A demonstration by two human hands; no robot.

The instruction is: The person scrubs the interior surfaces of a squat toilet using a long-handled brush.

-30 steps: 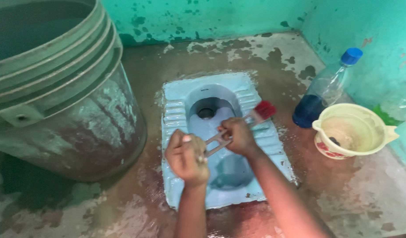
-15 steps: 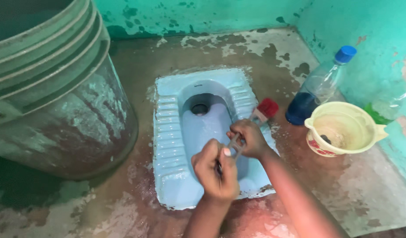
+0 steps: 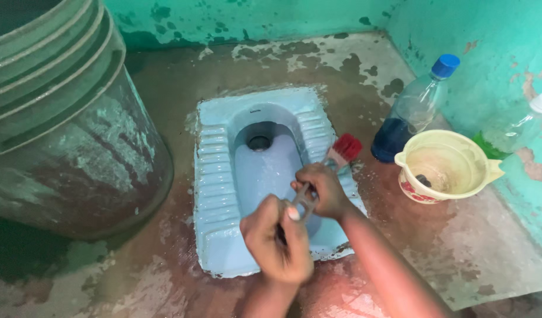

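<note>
A light blue squat toilet pan (image 3: 218,182) is set into the wet brown floor, its drain hole near the far end. Both my hands grip one long-handled brush with red bristles (image 3: 345,148). My right hand (image 3: 320,189) holds the handle nearer the bristles. My left hand (image 3: 278,239) closes around the handle's near end. The red bristles rest on the pan's right footrest.
A large grey bucket (image 3: 65,118) stands at the left. On the right are a clear bottle with blue liquid and a blue cap (image 3: 413,109), a cream mug (image 3: 444,168) and a second bottle with green liquid (image 3: 509,132). Green walls close the back and right.
My hands and the brush have shifted right across the pan, my left hand drawing nearer to me. The view has drifted slightly, so the bucket shows less.
</note>
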